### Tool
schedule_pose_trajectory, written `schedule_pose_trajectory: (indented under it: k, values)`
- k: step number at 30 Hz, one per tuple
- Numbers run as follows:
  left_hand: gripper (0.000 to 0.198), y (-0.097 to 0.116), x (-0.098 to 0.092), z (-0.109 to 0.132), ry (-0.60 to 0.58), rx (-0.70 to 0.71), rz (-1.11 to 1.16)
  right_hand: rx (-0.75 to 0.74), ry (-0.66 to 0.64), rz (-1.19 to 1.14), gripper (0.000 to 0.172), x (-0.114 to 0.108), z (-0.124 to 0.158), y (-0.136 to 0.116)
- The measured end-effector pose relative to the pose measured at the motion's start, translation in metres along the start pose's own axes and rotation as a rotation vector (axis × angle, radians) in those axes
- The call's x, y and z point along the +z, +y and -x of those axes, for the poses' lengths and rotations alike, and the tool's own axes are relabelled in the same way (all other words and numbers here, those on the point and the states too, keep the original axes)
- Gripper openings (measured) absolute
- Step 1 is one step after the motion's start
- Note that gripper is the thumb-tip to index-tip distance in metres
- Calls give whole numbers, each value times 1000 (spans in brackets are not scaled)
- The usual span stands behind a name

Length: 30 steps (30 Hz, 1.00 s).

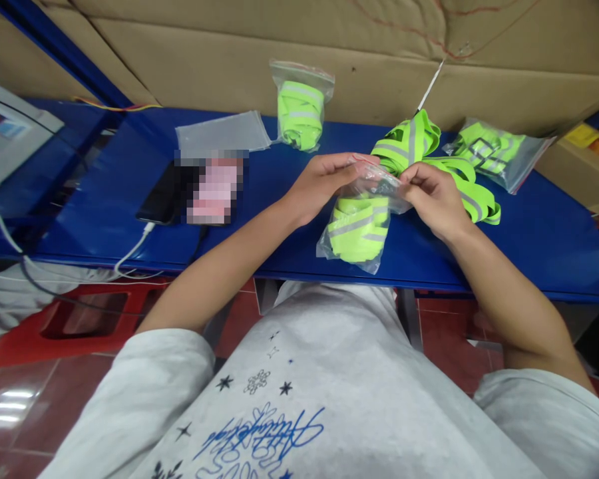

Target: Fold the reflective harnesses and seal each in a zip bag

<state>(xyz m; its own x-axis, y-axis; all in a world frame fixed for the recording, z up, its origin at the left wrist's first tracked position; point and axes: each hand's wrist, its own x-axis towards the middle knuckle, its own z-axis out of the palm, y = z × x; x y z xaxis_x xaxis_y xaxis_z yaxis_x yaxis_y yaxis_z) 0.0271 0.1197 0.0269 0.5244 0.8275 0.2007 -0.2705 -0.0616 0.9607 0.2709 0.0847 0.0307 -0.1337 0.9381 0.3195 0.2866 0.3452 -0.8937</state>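
My left hand (324,179) pinches the left end of the top edge of a clear zip bag (377,186). At the opposite end, the fingers of my right hand (436,196) are closed on the same edge. Inside the bag's lower part lies a rolled neon yellow-green reflective strap (358,229) with silver stripes. The bag rests near the front of the blue table (284,256). Just behind my hands, a loose bundle of the same reflective straps (412,141) spreads over to the right.
Against the cardboard at the back stands another bagged strap (300,113); one more filled bag (496,150) lies at the right. Flat clear bags (222,135) sit left, beside a black phone (162,196) on a white cable and a blurred-out pink thing (214,191).
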Motion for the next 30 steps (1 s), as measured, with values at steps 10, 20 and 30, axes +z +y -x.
schedule_pose_trajectory:
  k: [10,20,30]
  values:
    - [40,-10,6,2,-42,-40,15,113,-93,48,13,1,2,-1]
    - [43,-11,13,6,-81,-117,25,148,-163,55,17,3,4,-5]
    - [48,-13,18,6,-166,-99,15,111,-180,49,27,3,3,1]
